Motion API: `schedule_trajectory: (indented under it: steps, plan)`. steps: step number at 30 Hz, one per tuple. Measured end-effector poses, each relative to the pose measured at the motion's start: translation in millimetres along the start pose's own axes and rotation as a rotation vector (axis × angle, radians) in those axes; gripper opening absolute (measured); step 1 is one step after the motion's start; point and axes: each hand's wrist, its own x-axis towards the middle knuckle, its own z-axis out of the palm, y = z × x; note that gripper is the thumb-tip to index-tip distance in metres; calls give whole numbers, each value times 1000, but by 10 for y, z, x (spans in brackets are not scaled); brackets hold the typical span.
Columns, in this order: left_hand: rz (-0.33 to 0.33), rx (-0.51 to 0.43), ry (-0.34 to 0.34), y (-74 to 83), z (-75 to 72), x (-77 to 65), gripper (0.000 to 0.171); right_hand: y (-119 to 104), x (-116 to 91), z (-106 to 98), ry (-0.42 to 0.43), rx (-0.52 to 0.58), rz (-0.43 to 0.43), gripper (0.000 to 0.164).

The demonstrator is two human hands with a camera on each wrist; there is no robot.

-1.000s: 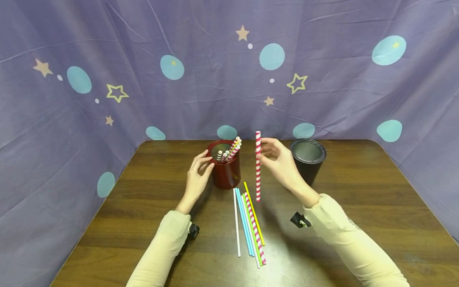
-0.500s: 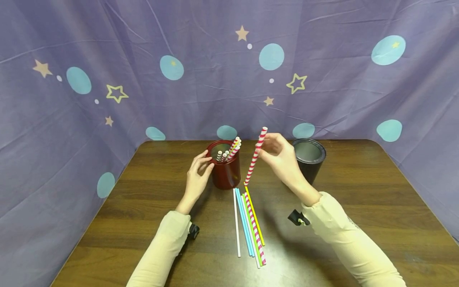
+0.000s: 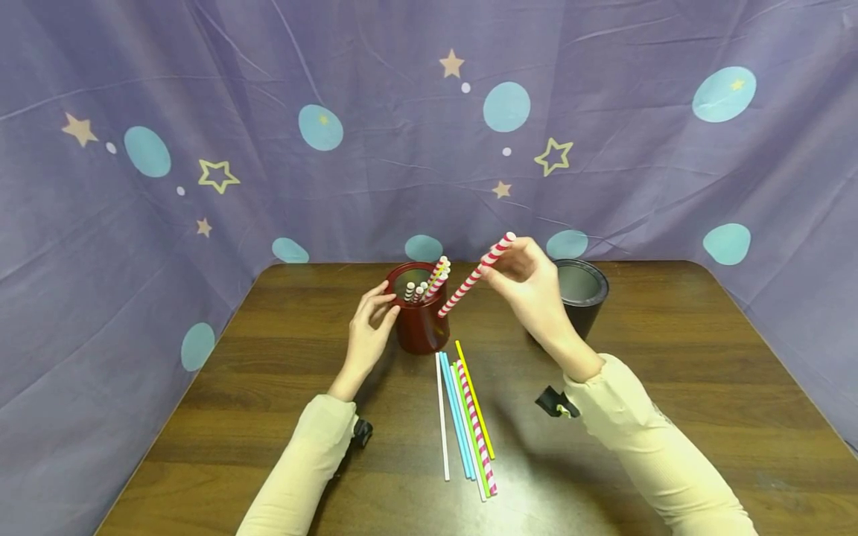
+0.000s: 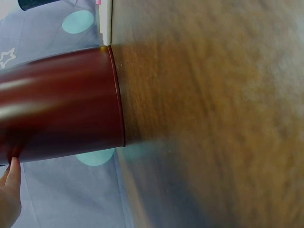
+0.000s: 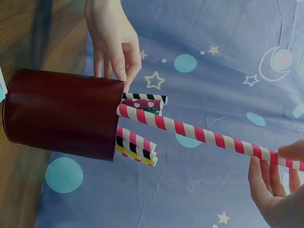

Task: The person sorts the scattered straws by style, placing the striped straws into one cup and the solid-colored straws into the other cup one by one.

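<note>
My right hand (image 3: 532,286) pinches a red-and-white striped paper straw (image 3: 469,281) near its upper end. The straw slants down to the left, and its lower end overlaps the side of the dark red cup (image 3: 424,327) in the head view. In the right wrist view that striped straw (image 5: 199,134) reaches the cup's rim. Several patterned paper straws (image 5: 137,147) stand inside the red cup (image 5: 61,114). My left hand (image 3: 369,327) touches the cup's left side at the rim with extended fingers and thumb; in the left wrist view its fingertips (image 4: 15,166) meet the cup wall.
Several straws (image 3: 469,424), white, blue, green, yellow and pink-striped, lie on the wooden table (image 3: 281,417) in front of the red cup. A black cup (image 3: 582,298) stands behind my right hand. A purple patterned curtain (image 3: 375,193) hangs behind the table.
My right hand has turned the striped straw from upright to a slant, its lower end swinging left to the red cup. The left hand has stayed at the cup.
</note>
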Motion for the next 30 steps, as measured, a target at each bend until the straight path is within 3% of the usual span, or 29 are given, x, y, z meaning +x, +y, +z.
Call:
schedule_trajectory:
  steps: [30]
  plan:
    - [1, -2, 3, -14, 0, -3, 19, 198, 112, 147, 24, 52, 24, 30]
